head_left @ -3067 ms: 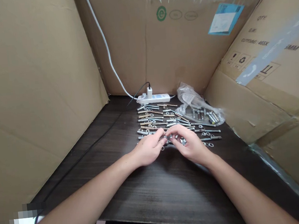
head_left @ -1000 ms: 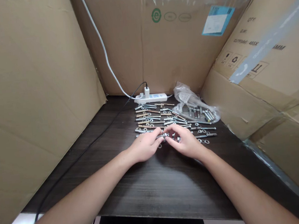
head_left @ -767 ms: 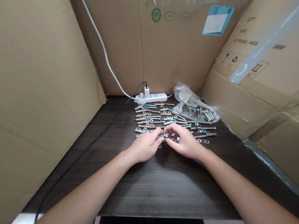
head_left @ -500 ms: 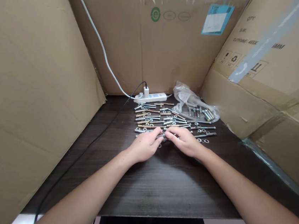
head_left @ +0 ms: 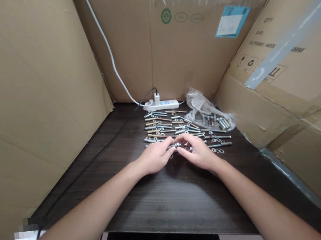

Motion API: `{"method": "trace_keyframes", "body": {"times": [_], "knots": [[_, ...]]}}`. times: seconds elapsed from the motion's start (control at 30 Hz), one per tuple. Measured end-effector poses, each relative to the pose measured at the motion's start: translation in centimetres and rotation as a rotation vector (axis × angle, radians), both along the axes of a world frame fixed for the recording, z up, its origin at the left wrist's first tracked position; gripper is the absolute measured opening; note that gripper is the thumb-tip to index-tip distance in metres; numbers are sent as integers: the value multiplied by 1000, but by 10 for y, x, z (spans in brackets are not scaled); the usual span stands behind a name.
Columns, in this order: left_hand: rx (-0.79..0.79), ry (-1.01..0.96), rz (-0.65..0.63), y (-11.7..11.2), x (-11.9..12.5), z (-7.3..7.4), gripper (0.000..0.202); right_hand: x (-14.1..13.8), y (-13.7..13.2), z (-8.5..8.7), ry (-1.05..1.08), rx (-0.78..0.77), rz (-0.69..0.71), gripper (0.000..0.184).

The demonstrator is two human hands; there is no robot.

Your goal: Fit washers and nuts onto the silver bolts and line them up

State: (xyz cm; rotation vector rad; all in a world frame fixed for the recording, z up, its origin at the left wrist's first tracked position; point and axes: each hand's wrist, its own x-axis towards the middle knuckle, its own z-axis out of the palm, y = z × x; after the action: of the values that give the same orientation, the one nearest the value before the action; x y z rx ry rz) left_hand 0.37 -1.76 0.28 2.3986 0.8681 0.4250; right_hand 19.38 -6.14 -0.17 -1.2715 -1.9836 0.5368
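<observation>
My left hand pinches a metal bolt by its shaft just above the dark table. My right hand meets it fingertip to fingertip, its thumb and forefinger closed on a small nut at the bolt's end. Both hands hover at the near edge of several rows of bolts and washers laid out on the table. A few loose washers lie to the right of my right hand.
A clear plastic bag holding more bolts lies at the back right. A white power strip with a plugged charger and a white cable sits against the rear cardboard box. Cardboard walls close in left and right.
The hands have stayed together at the same spot. My right fingers have shifted slightly around the bolt's end between frames; the view tilted a little.
</observation>
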Motion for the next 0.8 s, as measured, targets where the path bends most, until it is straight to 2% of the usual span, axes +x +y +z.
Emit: {"method": "trace_keyframes", "body": {"times": [0.23, 0.4, 0.63, 0.8], "knots": [[-6, 1, 11, 0, -1, 1, 17, 1, 3, 2, -33, -5, -13, 19], [-6, -1, 11, 0, -1, 0, 17, -1, 1, 2, -16, -19, -15, 11], [-4, -4, 8, 0, 0, -2, 18, -2, -1, 1, 24, -12, 7, 20], [-7, -6, 9, 0, -1, -1, 17, 0, 2, 1, 8, -37, -29, 13]]}}
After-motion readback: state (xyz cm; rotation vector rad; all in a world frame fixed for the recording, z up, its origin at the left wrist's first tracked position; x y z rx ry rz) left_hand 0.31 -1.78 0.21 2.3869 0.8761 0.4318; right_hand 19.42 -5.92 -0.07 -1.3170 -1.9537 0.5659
